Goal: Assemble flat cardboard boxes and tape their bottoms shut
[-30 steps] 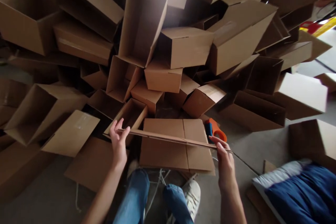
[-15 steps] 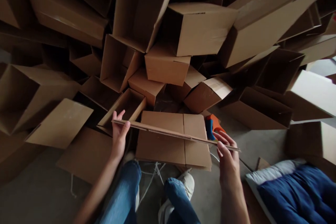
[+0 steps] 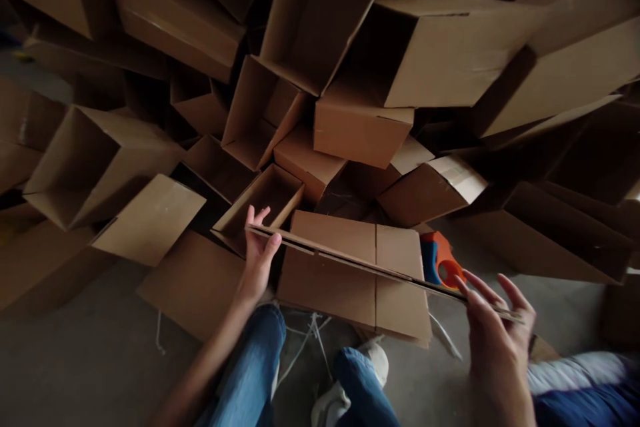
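Left hand (image 3: 257,260) — flat cardboard (image 3: 357,264) — right hand (image 3: 497,330)

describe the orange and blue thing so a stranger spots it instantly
Below the big pile of brown cardboard boxes lies a flattened brown cardboard carton. Beside its upper right corner, near the right hand, is an orange and blue tool with a rounded loop, the only bright orange among brown cardboard.

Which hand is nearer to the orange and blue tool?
Right. The right hand, at one end of the held cardboard, is just right of the orange and blue tool; the left hand, at the other end, is well left of it.
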The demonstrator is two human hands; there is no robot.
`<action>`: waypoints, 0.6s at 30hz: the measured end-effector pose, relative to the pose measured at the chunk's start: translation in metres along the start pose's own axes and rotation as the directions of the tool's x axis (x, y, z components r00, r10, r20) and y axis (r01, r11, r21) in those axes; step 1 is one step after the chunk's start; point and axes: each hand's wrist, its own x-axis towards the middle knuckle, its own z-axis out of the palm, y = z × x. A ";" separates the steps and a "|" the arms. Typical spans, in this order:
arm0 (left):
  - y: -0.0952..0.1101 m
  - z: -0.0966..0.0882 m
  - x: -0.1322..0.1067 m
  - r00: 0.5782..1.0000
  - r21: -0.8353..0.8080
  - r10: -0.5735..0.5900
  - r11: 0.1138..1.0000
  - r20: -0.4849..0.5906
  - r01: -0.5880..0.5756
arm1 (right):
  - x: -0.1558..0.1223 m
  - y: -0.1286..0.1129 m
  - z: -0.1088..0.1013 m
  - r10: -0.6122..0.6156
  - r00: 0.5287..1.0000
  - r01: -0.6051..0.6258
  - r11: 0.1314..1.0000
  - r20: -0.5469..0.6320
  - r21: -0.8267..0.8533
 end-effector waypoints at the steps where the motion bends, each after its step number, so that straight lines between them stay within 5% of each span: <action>1: 0.000 0.000 0.000 1.000 -0.011 -0.001 1.000 0.005 0.001 | 0.000 -0.002 0.001 0.005 1.000 -0.005 1.000 -0.002 -0.006; 10: 0.014 0.004 -0.010 1.000 -0.023 0.003 1.000 0.013 -0.003 | -0.006 -0.020 0.014 0.039 0.997 -0.031 0.993 -0.069 0.115; 18: 0.025 0.006 -0.023 0.989 -0.022 0.019 1.000 0.145 -0.016 | -0.014 -0.029 0.013 -0.033 0.988 0.052 0.991 -0.148 0.122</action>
